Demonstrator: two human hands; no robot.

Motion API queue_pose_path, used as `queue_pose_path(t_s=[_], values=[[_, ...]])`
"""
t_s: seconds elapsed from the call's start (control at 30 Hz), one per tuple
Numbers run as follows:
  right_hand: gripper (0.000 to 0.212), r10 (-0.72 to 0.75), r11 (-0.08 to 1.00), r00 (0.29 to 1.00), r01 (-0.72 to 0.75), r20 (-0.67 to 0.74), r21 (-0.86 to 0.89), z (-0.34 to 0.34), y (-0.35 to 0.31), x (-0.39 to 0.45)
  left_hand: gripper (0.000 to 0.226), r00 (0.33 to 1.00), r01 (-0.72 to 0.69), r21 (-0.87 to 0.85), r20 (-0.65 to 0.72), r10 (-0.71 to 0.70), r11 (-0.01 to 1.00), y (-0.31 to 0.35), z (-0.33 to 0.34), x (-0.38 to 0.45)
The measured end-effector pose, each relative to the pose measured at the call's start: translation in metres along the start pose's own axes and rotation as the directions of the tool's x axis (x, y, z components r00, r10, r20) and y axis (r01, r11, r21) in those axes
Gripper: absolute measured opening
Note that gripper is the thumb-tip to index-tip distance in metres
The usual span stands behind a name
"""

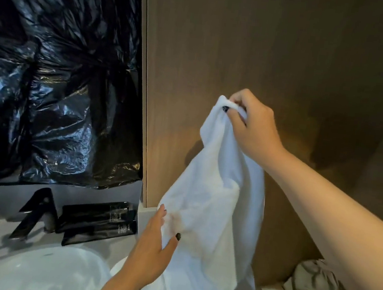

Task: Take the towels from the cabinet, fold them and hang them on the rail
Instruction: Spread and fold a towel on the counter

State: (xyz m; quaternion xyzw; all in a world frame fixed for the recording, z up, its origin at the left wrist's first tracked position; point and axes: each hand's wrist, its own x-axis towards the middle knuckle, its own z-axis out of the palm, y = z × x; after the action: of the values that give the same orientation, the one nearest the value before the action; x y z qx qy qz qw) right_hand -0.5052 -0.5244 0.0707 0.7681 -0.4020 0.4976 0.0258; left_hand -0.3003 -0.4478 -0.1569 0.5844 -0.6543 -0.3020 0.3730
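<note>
A white towel (213,194) hangs in front of the brown wooden panel (265,58), held up by the right hand (251,125). The right grip is clamped on the towel's top corner, fingers and thumb pinching the cloth into a bunch, and the rest of the towel drops loosely from there. Lower down, the left hand (154,245) rests against the towel's left side with fingers mostly straight and the thumb spread across the cloth; that grip is apart, not clamped on anything. The towel's lower edge hangs near the right rim of the white basin (38,270), which is set in the grey worktop (94,245). Behind the basin stands a black tap (34,211), and just right of the tap lie black sachets (97,220). Above the basin, black plastic sheeting (51,71) covers the wall. Right of the towel, low in the view, a crumpled grey cloth (312,289) lies on a shelf.
</note>
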Motion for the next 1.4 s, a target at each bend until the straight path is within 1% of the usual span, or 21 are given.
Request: queue_pose_path(t_s=[0.1,0.2,0.3,0.47,0.53,0.6,0.67,0.7,0.77,0.9,1.03,1.1,1.17,1.23,1.3,1.37,1.4], values=[[0.005,-0.080,0.996,0.996,0.081,0.029,-0.040,-0.025,0.003,-0.003,0.072,0.993,-0.050,-0.077,-0.106,0.041,0.996,0.034,0.004,-0.004],[0.009,-0.210,0.973,0.975,0.216,0.079,-0.081,-0.052,0.006,-0.009,0.067,0.975,-0.134,-0.217,-0.204,0.089,0.967,0.080,0.002,-0.012],[0.017,-0.318,0.937,0.932,0.336,0.172,-0.093,-0.083,0.005,-0.016,0.060,0.937,-0.241,-0.266,-0.313,0.152,0.934,0.122,0.001,-0.020],[0.021,-0.431,0.883,0.844,0.467,0.318,-0.043,-0.129,-0.005,-0.035,0.053,0.878,-0.339,-0.288,-0.438,0.191,0.896,0.188,0.004,-0.034],[0.020,-0.463,0.863,0.810,0.504,0.359,-0.023,-0.145,-0.010,-0.046,0.047,0.864,-0.372,-0.265,-0.449,0.227,0.890,0.208,0.010,-0.045],[0.018,-0.495,0.843,0.775,0.538,0.393,0.000,-0.158,-0.015,-0.058,0.036,0.858,-0.389,-0.210,-0.437,0.270,0.897,0.226,0.016,-0.060],[0.017,-0.513,0.834,0.748,0.551,0.422,0.036,-0.169,-0.018,-0.071,0.025,0.867,-0.404,-0.229,-0.405,0.291,0.886,0.242,0.025,-0.078],[0.016,-0.523,0.828,0.736,0.557,0.431,0.054,-0.174,-0.019,-0.077,0.030,0.876,-0.408,-0.257,-0.382,0.296,0.876,0.248,0.031,-0.088],[0.014,-0.535,0.822,0.720,0.564,0.443,0.077,-0.182,-0.018,-0.089,0.046,0.893,-0.389,-0.292,-0.352,0.280,0.874,0.256,0.045,-0.107],[0.015,-0.515,0.837,0.712,0.537,0.477,0.103,-0.193,-0.013,-0.113,0.037,0.913,-0.350,-0.319,-0.327,0.244,0.881,0.250,0.069,-0.131],[0.011,-0.484,0.858,0.706,0.500,0.516,0.121,-0.202,-0.005,-0.141,0.021,0.939,-0.298,-0.358,-0.279,0.203,0.885,0.234,0.084,-0.145],[0.011,-0.429,0.890,0.738,0.445,0.521,0.103,-0.207,0.000,-0.152,0.022,0.945,-0.281,-0.356,-0.266,0.191,0.891,0.219,0.090,-0.151],[0.012,-0.342,0.932,0.793,0.356,0.505,0.071,-0.213,0.005,-0.162,0.025,0.953,-0.254,-0.331,-0.245,0.177,0.909,0.205,0.096,-0.159],[0.014,-0.255,0.962,0.836,0.270,0.487,0.040,-0.216,0.010,-0.172,0.021,0.964,-0.218,-0.253,-0.209,0.166,0.943,0.191,0.100,-0.168],[0.013,-0.170,0.984,0.873,0.175,0.457,0.032,-0.216,0.015,-0.180,0.023,0.973,-0.176,-0.112,-0.167,0.156,0.978,0.176,0.102,-0.178],[0.014,-0.077,0.997,0.900,0.069,0.428,0.035,-0.213,0.018,-0.186,0.030,0.982,-0.127,-0.067,-0.150,0.116,0.990,0.159,0.098,-0.188],[0.016,-0.034,0.999,0.903,0.022,0.428,0.033,-0.210,0.019,-0.188,0.031,0.982,-0.103,-0.068,-0.165,0.091,0.992,0.150,0.094,-0.192]])
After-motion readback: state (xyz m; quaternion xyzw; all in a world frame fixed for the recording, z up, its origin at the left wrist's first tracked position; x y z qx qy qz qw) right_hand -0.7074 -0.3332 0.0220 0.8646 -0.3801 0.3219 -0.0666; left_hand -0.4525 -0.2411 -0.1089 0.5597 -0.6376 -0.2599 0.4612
